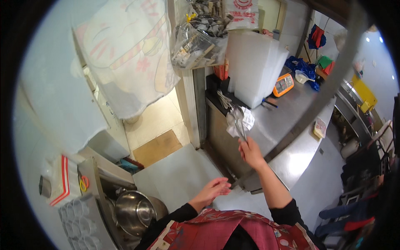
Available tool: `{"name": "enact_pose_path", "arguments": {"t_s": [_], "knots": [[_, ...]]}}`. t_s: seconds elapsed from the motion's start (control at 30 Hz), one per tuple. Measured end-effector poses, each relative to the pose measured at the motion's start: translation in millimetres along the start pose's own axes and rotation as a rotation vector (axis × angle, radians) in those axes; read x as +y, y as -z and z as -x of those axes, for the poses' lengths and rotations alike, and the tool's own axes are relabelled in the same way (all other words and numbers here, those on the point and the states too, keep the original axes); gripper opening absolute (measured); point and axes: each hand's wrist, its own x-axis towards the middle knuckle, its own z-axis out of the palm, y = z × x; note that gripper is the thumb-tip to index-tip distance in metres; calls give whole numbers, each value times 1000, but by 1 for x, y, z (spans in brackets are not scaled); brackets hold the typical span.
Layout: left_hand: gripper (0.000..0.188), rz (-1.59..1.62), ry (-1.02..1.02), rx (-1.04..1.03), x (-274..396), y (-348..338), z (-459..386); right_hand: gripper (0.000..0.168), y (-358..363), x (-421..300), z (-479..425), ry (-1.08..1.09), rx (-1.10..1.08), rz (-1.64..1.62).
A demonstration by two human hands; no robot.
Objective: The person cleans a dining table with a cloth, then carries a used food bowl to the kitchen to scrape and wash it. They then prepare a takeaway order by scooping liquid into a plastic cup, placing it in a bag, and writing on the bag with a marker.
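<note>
My right hand (pixel 251 153) grips the handles of several metal spoons (pixel 238 120), their bowls pointing away from me. The spoons are over the near left corner of a stainless steel counter (pixel 281 131). Crumpled white paper (pixel 249 119) shows beside and beneath the bowls; whether it touches them I cannot tell. Low in front of my red patterned apron (pixel 215 229), my left hand (pixel 215 189) holds nothing, its fingers loosely extended over the floor.
On the counter stand tall stacked white containers (pixel 254 68), an orange-framed device (pixel 283 85) and a white scoop (pixel 301 76). A bag of wrapped packets (pixel 200 40) hangs above. Curtains (pixel 131 53) cover a doorway at left. A large metal pot (pixel 137 212) sits lower left.
</note>
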Motion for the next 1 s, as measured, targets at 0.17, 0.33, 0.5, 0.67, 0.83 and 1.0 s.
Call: {"name": "enact_pose_path", "arguments": {"t_s": [0.17, 0.33, 0.5, 0.67, 0.83, 1.0], "knots": [[34, 15, 7, 111, 17, 45, 7, 20, 15, 29, -170, 329, 259, 551], [30, 75, 12, 255, 6, 74, 28, 22, 27, 33, -252, 305, 295, 776], [32, 185, 86, 332, -23, 95, 48, 21, 30, 50, -277, 176, 166, 820], [31, 220, 111, 361, -23, 102, 42, 33, 34, 56, -283, 108, -60, 950], [27, 219, 91, 331, -13, 104, 28, 38, 13, 39, -266, -62, -84, 591], [26, 255, 117, 257, -22, 109, 16, 31, 18, 65, -290, 18, 141, 281]]}}
